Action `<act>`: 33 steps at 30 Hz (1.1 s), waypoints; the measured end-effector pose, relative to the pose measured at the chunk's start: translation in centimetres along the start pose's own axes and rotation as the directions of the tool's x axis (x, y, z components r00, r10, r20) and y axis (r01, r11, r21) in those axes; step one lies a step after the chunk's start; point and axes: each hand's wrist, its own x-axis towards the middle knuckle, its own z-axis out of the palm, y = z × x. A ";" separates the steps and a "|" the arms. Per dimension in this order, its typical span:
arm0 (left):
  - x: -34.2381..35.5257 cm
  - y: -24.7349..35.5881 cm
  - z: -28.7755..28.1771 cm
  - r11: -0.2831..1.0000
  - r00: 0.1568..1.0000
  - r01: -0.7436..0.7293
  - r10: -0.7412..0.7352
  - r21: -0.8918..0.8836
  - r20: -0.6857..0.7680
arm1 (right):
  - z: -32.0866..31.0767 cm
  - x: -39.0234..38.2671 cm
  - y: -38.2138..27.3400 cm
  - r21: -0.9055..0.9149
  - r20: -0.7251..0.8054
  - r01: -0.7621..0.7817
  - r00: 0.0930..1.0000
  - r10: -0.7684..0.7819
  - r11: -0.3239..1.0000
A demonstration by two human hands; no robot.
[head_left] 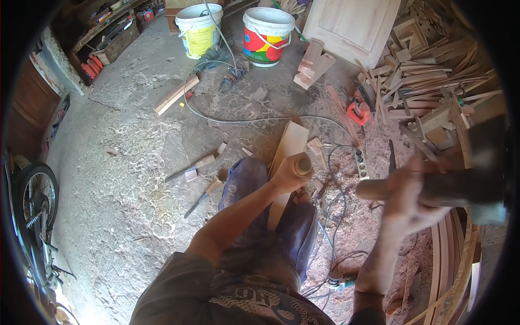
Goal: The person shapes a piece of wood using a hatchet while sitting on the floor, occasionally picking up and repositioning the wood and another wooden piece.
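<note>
**Wooden handle gripped, hammer raised over a sawdust floor**

Wood fills the view. The left hand (291, 172) is clenched around the round wooden handle of a chisel (301, 165), whose butt end shows at the top of the fist; the blade is hidden below the hand, so where its tip rests cannot be told. Under that hand a pale plank (291, 145) runs up and away between the person's knees, which are clad in blue trousers (246, 187).

The right hand (407, 197) is wrapped tight around the shaft of a hammer (466, 181), held up near the right rim of the picture. It is badly blurred, and the dark block at its far end is probably the head, though its shape is unclear. The hammer is well apart from the chisel handle, off to its right.

On the floor (124, 157), thick with shavings, two more chisels (201, 196) lie left of the knee. A grey cable (254, 119) loops across the floor toward a power tool (230, 78) near two white buckets (265, 35). A power strip (360, 162) lies right of the plank, an orange clamp (358, 112) beyond it, and a heap of offcuts (428, 70) fills the upper right. A motorcycle wheel (35, 197) stands at the left edge.
</note>
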 end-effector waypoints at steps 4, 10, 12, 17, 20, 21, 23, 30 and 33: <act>-1.8 -0.4 0.2 0.986 0.988 0.154 -0.154 -0.065 0.005 | 6.2 -9.7 3.9 -0.300 0.764 -0.251 0.514 0.390 0.920; -0.3 0.1 -0.5 0.999 0.999 0.048 -0.048 0.021 0.006 | 4.5 -12.8 5.6 -0.180 0.615 -0.509 0.609 0.500 0.842; 1.5 -1.9 -2.0 0.995 0.999 -0.016 0.019 0.094 -0.028 | 4.1 -12.3 3.6 -0.124 0.553 -0.611 0.612 0.566 0.782; 4.6 -3.7 -3.2 0.968 0.974 0.185 -0.204 -0.170 -0.102 | 2.6 -14.4 3.6 -0.009 0.504 -0.779 0.538 0.676 0.627; 1.7 -3.3 -4.3 0.951 0.986 0.065 -0.107 -0.304 -0.124 | 0.9 -15.6 3.2 0.056 0.494 -0.835 0.500 0.711 0.548; 0.5 -3.0 -4.9 0.929 0.988 0.019 -0.075 -0.370 -0.137 | 0.6 -16.0 2.9 0.067 0.521 -0.864 0.457 0.721 0.498; 0.6 -2.8 -5.5 0.935 0.980 0.083 -0.140 -0.345 -0.144 | 0.4 -16.3 2.3 0.096 0.540 -0.927 0.354 0.764 0.362; 1.3 3.5 -3.0 0.994 0.994 -0.107 0.108 0.033 -0.028 | -0.8 -17.2 2.0 0.265 0.543 -0.941 0.327 0.773 0.212; 2.6 1.6 -3.5 0.998 0.999 -0.003 0.000 -0.058 -0.048 | -0.4 -17.0 2.3 0.283 0.543 -0.934 0.344 0.766 0.219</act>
